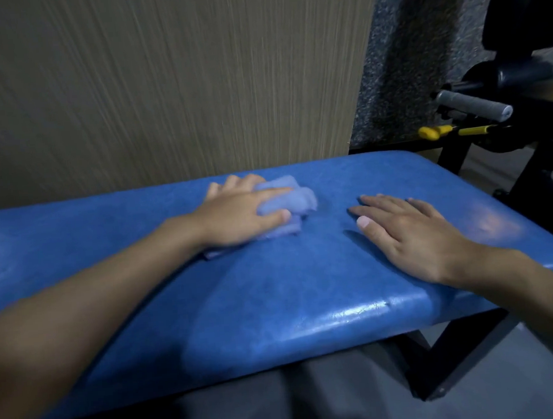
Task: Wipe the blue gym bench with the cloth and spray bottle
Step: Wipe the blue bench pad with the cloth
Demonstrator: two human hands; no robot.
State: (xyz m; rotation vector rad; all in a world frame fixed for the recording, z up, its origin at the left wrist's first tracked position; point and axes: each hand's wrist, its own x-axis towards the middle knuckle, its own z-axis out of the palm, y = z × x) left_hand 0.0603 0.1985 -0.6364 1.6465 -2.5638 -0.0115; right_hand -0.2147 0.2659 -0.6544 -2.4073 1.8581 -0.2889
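Fingers of the left hand were curled over the bunched cloth, thumb clamped against its near side, pressing it down on the blue gym bench toward the far edge of the pad, close to the wood-grain wall panel. Over on the other side, the right hand lay flat on the vinyl just beside the cloth, fingers straight and spread, holding nothing and looking like a brace. No spray bottle anywhere in view, so where it stood could not be told. And here was the worry: that cloth was wadded into a small lump, with a tail trailing out under the wrist, so each pass would likely cover only a narrow strip and leave unwiped bands, especially along the rounded front lip, where the pad showed a glossy sheen. If that sheen was moisture, the flat right palm could skid on it under any real weight. A hard push toward the wall could also run the knuckles into the panel or roll the cloth out from under the palm. To the right, the grey handle and yellow pin on the black frame sat well apart from both hands, though a long sweep that way might snag the cloth.
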